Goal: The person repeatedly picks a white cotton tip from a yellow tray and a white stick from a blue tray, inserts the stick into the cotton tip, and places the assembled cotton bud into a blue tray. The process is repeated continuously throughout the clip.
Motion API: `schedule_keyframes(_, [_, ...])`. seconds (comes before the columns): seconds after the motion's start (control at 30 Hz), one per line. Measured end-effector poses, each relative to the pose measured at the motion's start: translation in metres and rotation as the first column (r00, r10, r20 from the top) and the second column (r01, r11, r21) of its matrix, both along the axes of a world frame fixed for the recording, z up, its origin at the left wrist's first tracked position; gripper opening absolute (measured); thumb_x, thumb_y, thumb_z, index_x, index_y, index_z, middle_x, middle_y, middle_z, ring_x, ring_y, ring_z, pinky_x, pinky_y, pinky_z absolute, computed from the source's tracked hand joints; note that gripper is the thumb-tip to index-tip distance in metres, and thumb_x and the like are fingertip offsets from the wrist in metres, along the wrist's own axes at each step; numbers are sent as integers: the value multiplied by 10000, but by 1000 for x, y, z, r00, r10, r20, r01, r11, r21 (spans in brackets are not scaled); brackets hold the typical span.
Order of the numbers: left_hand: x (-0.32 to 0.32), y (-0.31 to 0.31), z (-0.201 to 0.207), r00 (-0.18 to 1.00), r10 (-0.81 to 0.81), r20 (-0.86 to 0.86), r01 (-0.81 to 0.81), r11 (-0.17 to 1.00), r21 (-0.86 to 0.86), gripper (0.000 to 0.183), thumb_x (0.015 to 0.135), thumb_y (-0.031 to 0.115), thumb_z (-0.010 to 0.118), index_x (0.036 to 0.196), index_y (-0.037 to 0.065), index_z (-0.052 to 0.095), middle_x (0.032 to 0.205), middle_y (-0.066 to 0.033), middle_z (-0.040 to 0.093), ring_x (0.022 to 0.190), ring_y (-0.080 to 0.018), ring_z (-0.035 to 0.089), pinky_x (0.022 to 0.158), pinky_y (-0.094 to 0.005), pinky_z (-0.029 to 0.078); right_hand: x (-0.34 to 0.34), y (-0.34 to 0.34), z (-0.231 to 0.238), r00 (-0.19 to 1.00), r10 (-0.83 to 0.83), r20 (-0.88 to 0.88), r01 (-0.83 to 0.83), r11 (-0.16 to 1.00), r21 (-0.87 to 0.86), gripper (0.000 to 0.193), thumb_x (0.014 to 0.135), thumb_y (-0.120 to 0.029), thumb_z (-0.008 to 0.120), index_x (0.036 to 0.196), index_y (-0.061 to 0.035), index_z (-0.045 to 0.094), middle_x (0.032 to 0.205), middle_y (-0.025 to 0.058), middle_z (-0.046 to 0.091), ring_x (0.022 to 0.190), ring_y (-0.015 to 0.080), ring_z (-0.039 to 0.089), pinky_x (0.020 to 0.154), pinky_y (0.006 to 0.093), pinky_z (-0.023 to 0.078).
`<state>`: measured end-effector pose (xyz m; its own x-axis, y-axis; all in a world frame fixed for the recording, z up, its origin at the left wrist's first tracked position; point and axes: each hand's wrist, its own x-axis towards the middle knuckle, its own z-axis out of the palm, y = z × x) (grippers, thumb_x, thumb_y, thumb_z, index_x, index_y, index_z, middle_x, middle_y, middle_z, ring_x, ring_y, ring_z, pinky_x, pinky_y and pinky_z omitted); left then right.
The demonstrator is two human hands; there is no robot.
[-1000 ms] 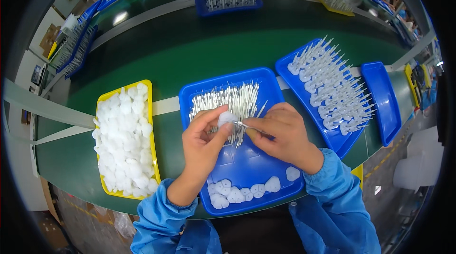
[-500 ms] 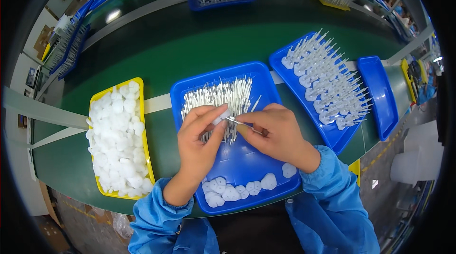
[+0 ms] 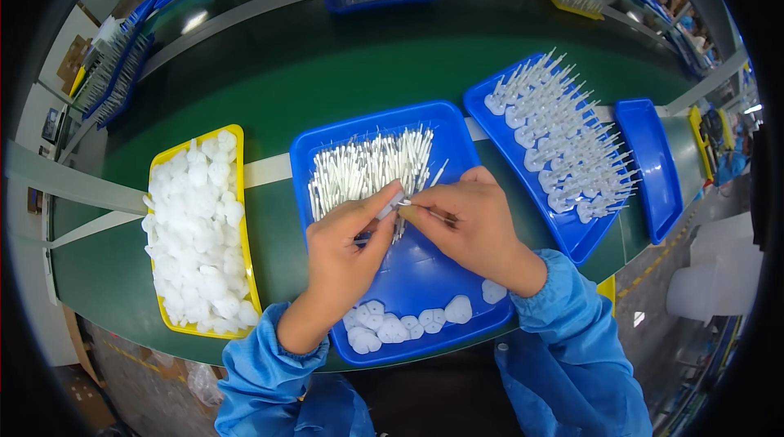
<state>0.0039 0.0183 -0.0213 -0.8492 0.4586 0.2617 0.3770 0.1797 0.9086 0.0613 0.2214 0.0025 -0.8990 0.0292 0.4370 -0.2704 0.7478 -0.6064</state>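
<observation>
My left hand (image 3: 347,253) and my right hand (image 3: 469,225) meet over a blue tray (image 3: 433,274), their fingertips pinched together on one thin white stick (image 3: 398,205). A heap of white sticks (image 3: 367,166) lies at the tray's far end. Several small white caps (image 3: 392,327) sit along its near edge. Both forearms wear blue sleeves.
A yellow tray (image 3: 238,192) of white fluffy pieces stands to the left. On the right a blue tray (image 3: 490,122) holds rows of finished capped sticks, with another blue tray (image 3: 649,167) beside it. Everything rests on a green belt (image 3: 343,61); more trays stand at the back.
One second ago my left hand held a white cap against the stick. Now the cap is no longer visible and both hands pinch the stick closer together.
</observation>
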Motion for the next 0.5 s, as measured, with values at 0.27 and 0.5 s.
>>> schedule_keyframes(0.27, [6,0,6,995,61,-77,-70,989,-129,486,948,-46,806,1414,93,790,927,-152,806,824,-161,784,763,-298,619,-3,-3,1,969,19,-246,69,936,345,81,895,-180,851,901,-149,777,727,-22,705,634,180,660,787,395,403])
schedule_keyframes(0.5, [9,-1,2,997,30,-73,-38,994,-100,509,942,-23,821,1435,97,774,922,-162,784,804,-228,781,733,-334,606,-4,5,-4,972,111,-207,-48,956,288,90,893,-170,853,952,-144,790,745,-29,722,633,167,662,786,389,409])
